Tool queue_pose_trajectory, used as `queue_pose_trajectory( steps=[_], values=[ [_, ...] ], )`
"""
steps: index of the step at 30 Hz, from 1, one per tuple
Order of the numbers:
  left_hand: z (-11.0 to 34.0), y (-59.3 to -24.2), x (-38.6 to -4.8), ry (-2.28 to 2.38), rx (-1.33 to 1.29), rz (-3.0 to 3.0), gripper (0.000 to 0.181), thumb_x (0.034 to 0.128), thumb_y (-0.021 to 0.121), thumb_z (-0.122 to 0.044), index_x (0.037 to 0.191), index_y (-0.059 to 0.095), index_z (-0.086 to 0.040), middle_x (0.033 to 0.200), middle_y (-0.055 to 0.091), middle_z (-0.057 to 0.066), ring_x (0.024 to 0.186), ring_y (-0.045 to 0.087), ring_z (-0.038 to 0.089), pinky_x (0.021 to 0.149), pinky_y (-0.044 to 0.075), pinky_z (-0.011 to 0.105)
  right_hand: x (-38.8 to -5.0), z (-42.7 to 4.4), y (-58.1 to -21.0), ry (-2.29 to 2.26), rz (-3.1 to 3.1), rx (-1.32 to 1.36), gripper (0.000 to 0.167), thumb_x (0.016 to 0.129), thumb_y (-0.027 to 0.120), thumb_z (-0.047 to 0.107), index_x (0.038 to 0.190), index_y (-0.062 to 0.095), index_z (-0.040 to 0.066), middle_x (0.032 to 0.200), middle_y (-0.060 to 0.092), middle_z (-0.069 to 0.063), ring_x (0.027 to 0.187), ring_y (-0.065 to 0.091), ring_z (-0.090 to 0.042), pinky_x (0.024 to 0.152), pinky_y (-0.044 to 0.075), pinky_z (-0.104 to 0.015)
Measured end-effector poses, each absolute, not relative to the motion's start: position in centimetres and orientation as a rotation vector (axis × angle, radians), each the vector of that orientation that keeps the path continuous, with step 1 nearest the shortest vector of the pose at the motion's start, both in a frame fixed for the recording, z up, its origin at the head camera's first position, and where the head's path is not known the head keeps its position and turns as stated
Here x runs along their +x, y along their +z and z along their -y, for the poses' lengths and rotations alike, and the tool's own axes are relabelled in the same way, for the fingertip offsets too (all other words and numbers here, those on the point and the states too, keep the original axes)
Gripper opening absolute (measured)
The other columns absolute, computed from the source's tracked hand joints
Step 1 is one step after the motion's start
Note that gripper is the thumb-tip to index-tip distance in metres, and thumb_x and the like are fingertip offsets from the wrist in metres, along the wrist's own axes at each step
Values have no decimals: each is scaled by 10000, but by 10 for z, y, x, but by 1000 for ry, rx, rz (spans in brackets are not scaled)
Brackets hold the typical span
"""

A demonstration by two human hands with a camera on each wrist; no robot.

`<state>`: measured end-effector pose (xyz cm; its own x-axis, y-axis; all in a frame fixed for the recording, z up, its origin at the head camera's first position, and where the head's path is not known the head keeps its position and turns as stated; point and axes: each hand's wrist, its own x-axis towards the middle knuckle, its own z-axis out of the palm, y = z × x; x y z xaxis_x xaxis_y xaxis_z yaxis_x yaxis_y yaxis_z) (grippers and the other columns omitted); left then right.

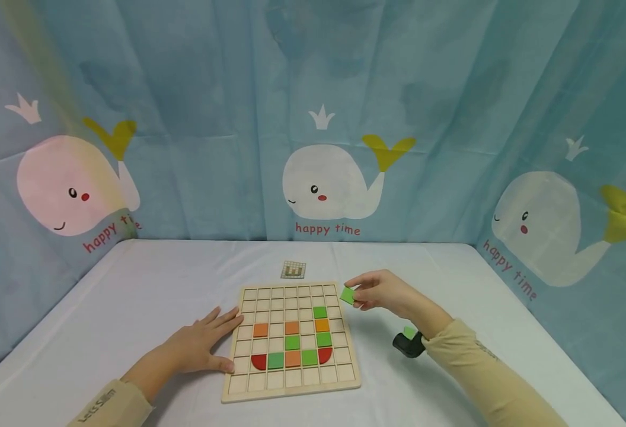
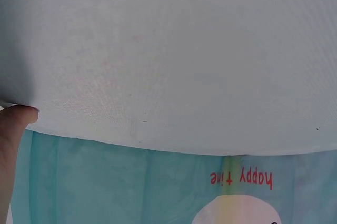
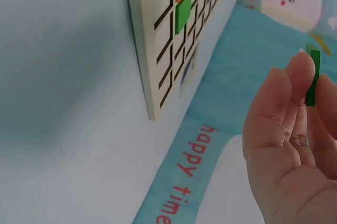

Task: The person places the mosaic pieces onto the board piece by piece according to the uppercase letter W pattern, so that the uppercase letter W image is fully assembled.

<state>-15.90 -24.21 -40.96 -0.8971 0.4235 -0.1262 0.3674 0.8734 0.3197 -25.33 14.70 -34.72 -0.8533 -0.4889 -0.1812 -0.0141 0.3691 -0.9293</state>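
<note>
My right hand (image 1: 385,292) pinches a green square tile (image 1: 347,295) between thumb and fingers, just off the far right edge of a wooden grid board (image 1: 291,384). In the right wrist view the same tile shows edge-on at the fingertips. My left hand (image 1: 198,341) lies with fingers spread against the board's left edge. Several tiles sit in the board's cells: a dark red quarter-round (image 1: 258,362) and a red one (image 1: 325,355) in the low row, with green tiles (image 1: 309,357) and orange tiles (image 1: 261,330) among them.
A small patterned card (image 1: 293,270) lies behind the board on the white table (image 1: 185,267). Another green tile (image 1: 409,332) lies by the right forearm, partly behind the black wrist camera (image 1: 409,346). A whale-print curtain (image 1: 211,196) surrounds the table.
</note>
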Motion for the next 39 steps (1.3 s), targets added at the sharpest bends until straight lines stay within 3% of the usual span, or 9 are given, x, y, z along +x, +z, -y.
queue_pose_trajectory(
  steps=[22, 32, 39],
  values=[
    [243, -412, -159, 429, 600, -2859, 1025, 729, 647, -708, 1505, 363, -101, 1578, 266, 114, 1404, 215, 479, 960, 306, 726, -258, -109, -350, -1450, -2099, -490, 332, 956, 561, -9, 1278, 582, -86, 881, 665, -62, 772, 645, -174, 717, 549, -307],
    [243, -412, -159, 434, 606, -2854, 1021, 733, 658, -692, 1504, 360, -93, 1577, 264, 122, 1400, 214, 489, 963, 303, 725, -257, -82, -358, -1402, -2120, -482, 264, 928, 608, -13, 1184, 668, -42, 814, 657, -59, 709, 652, -164, 690, 569, -320],
    [243, -411, -159, 405, 596, -2855, 1024, 733, 651, -700, 1507, 355, -99, 1579, 262, 119, 1401, 213, 489, 951, 314, 729, -257, -64, -369, -1385, -2122, -481, 238, 907, 637, -33, 1137, 696, -33, 901, 663, -76, 749, 681, -164, 742, 578, -352]
  ],
)
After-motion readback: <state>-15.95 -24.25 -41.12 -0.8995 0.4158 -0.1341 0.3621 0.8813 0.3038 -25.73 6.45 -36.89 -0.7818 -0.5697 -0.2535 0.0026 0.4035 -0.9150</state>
